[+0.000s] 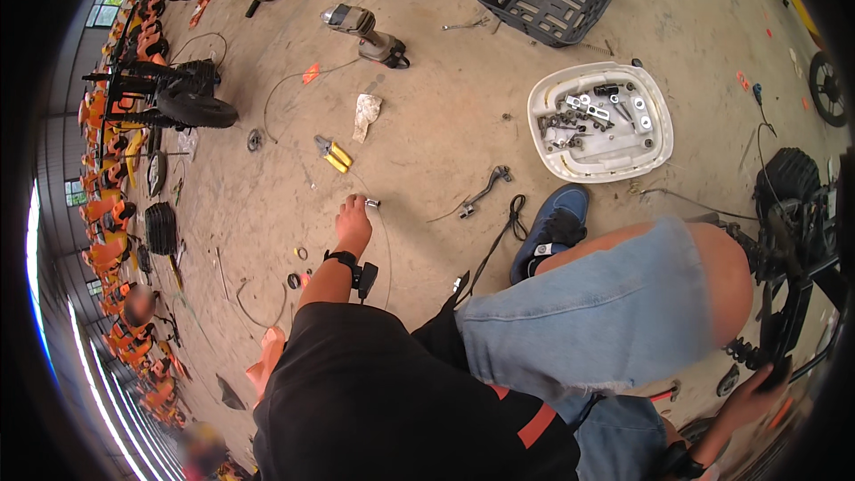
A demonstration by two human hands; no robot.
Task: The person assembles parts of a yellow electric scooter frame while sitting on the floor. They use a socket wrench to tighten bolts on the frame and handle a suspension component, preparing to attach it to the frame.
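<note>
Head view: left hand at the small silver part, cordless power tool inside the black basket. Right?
Not quite: the cordless power tool is on the floor, left of the black basket; the head view shows it. The left hand is at the small silver part.

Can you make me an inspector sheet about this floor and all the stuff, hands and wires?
Surface: bare brown floor, marked with dark spots.
Things at hand: small silver metal piece at the left fingers; black vehicle frame near the right hand.
Clutter: white tray of metal parts, black basket, power tool, yellow-handled pliers.
Hands: left hand reaches low, grip unclear; right hand is at lower right, hold unclear.
Cables: black cable near the blue shoe; others lie about the floor.
Surroundings: orange vehicles lined up along the left.
</note>
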